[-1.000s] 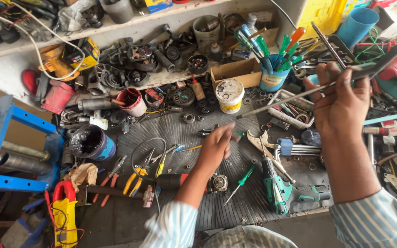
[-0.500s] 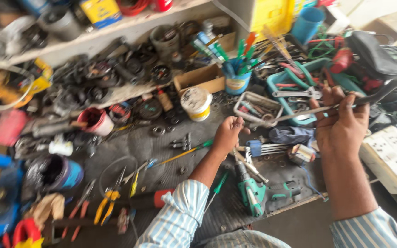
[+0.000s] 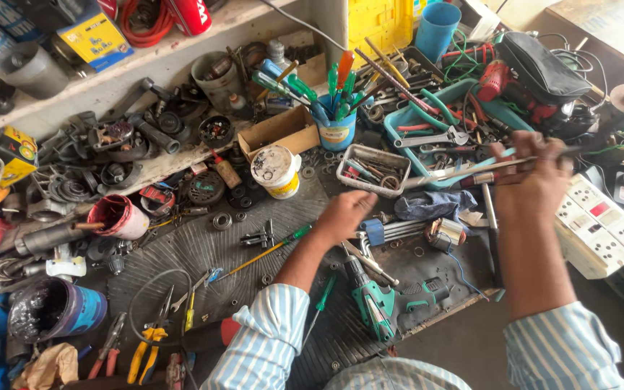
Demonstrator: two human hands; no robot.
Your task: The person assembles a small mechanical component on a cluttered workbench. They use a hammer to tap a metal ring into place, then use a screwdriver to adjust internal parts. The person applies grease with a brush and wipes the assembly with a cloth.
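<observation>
Workbench w/ black ribbed rubber mat takes up most of the view, cluttered w/ tools and parts. At back, a shelf loaded w/ boxes, a grey cup and metal parts. Far right, white multi-socket power board at bench edge.

The person's arms, in blue-white striped sleeves, come up from the bottom. Right hand is raised over the right side of the bench, fingers closed round a long thin metal rod that runs out leftward, roughly level, over the teal tray of wrenches and pliers. Left hand is low on the mat near centre, fingers curled down onto small items there; whether it grips anything can't be told, as the hand covers them.

Just below left hand: green cordless drill lying on its side. Beside left hand, to the right: blue rag and a bundle of hex keys. Above: clear plastic tub of bits, white paint-stained bucket, blue cup of green-handled screwdrivers. Left of hand, a long yellow-shaft screwdriver lies on the mat. Yellow-handled pliers sit bottom left.
</observation>
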